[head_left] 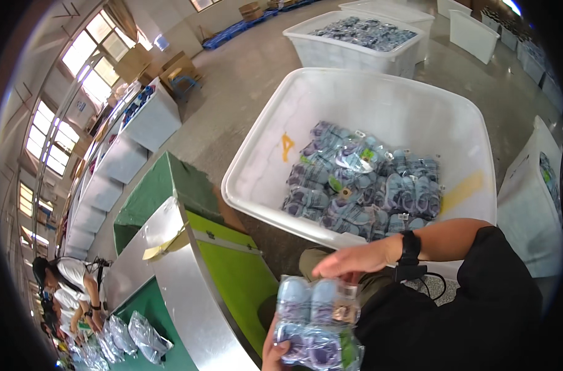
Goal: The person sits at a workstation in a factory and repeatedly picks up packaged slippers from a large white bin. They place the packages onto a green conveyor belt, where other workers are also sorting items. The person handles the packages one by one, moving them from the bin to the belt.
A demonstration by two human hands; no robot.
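Small light-blue and purple shoes point(311, 309) in clear plastic bags are in my left hand point(274, 347), at the bottom of the view. The left thumb lies over the bag's near left side; its other fingers are mostly hidden behind it. My right hand point(358, 258) is just above the top edge of these bagged shoes, fingers stretched out and holding nothing. Whether it touches the plastic is unclear. Beyond the hands stands a large white bin point(355, 83), with a layer of similar bagged shoes point(362, 179) on its bottom.
Left of me is a metal-edged conveyor table point(188, 290) with a green belt and silvery bags point(146, 337). Co-workers point(77, 278) stand along it. A green box point(161, 191) adjoins its end. Another filled white bin point(355, 52) stands behind; one more point(528, 191) is right.
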